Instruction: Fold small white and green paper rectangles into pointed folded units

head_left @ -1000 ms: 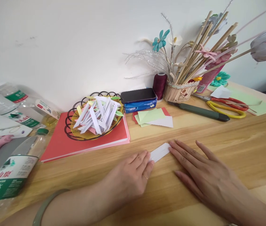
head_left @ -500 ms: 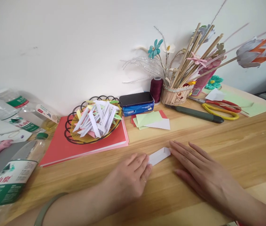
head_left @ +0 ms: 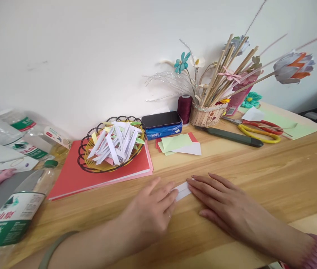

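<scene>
1. The left hand (head_left: pixel 150 213) lies flat on the wooden table (head_left: pixel 259 175), fingers loosely together and gripping nothing; their tips press the left end of a small folded white paper strip (head_left: pixel 182 190).
2. The right hand (head_left: pixel 225 205) also lies flat, fingers slightly spread, with the fingertips on the strip's right end. Only a short piece of paper shows between the two hands.
3. Half a second ago more of the strip was visible and its long fold stood up a little; now the right fingertips have slid leftward over it and it looks pressed flat.
4. At the near left lies a plastic water bottle (head_left: pixel 9 220) with a green and white label in Chinese characters, too blurred to read.
5. Beyond the hands, a red paper stack (head_left: pixel 71 179) carries a wire basket (head_left: pixel 110 144) filled with folded white strips.
6. To the right of it lie loose coloured sheets (head_left: pixel 179 144), then a blue tissue pack (head_left: pixel 164 130) with small unreadable writing and a black phone (head_left: pixel 161 119) on top.
7. Farthest back stand a maroon thread spool (head_left: pixel 184 108), a stick holder of paper flowers (head_left: pixel 207 114), a utility knife (head_left: pixel 233 136) and yellow and red scissors (head_left: pixel 259 129).
</scene>
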Demonstrator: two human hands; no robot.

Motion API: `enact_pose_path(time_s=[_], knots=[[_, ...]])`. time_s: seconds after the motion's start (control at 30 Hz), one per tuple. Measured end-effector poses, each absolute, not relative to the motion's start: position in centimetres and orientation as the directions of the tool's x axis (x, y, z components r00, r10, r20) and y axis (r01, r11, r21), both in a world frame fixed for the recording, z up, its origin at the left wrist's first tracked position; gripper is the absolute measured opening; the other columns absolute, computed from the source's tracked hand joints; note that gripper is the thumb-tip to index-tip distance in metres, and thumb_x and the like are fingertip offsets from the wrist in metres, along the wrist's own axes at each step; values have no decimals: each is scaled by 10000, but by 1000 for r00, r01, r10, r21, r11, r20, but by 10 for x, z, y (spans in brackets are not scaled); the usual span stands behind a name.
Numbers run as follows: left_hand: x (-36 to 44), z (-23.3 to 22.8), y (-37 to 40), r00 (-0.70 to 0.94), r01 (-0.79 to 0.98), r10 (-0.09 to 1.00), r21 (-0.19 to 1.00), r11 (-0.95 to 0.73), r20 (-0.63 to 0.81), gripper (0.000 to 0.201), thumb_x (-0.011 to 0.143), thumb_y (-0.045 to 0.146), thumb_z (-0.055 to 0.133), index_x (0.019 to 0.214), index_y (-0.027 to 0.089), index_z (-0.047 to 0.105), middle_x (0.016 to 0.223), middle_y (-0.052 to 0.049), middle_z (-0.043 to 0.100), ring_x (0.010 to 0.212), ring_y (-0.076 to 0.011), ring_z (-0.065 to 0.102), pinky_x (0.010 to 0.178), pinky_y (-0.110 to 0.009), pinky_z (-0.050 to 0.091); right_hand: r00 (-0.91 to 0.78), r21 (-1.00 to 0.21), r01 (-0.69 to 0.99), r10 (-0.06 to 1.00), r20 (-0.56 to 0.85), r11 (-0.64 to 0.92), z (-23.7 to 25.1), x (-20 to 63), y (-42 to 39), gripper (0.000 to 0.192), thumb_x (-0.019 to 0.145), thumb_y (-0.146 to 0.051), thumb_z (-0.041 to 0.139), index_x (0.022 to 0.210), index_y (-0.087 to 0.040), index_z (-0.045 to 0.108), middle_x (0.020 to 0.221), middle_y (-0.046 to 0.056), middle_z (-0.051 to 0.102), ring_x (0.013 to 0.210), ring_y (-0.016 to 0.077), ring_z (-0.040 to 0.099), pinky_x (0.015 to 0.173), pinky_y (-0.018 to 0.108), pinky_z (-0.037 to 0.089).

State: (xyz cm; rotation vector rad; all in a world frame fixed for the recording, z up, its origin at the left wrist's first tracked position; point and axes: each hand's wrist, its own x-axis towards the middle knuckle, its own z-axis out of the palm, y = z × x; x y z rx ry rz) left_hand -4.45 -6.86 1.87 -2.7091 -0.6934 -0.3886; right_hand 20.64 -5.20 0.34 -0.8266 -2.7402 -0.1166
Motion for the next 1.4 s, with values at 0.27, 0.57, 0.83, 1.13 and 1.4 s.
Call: enact_pose_path(time_s=[0.27,0.57,0.83,1.13,1.4], knots=[[-31,14,-64,759,573,483,-96,-814,437,185,908,178,455,890,99,622,713,-49,608,783,-180,580,706,-311,489,-764,-47,570,551,335,820,10,195,-55,313,927,-292,433,1140,-120,584,1142,96,629,1078,239,539,909,412,454],[-30,12,-58,656,650,617,91,-755,434,240,894,131,433,744,136,621,666,-31,568,688,-159,524,584,-265,440,-794,-216,510,553,252,832,27,189,-41,287,948,-163,325,977,-148,611,893,74,600,805,195,530,713,363,476],[-30,18,-51,482,693,850,501,-518,213,135,866,158,525,813,169,648,778,-14,649,784,-168,537,706,-291,438,-687,-445,577,701,190,685,23,181,-30,235,937,-194,376,827,-166,582,814,58,571,760,178,532,687,320,453],[-24,25,-46,414,795,910,482,-369,14,60,844,147,538,821,171,588,763,-7,604,809,-186,518,715,-310,407,-590,-474,670,797,125,571,19,177,-26,137,887,-168,439,817,-178,556,813,48,578,736,182,548,657,317,438],[-24,25,-49,421,825,907,405,-395,26,46,864,153,518,855,175,558,832,-11,576,854,-192,510,723,-316,421,-589,-459,682,800,117,569,19,175,-23,125,860,-137,442,780,-185,526,815,43,557,696,169,528,610,293,416]])
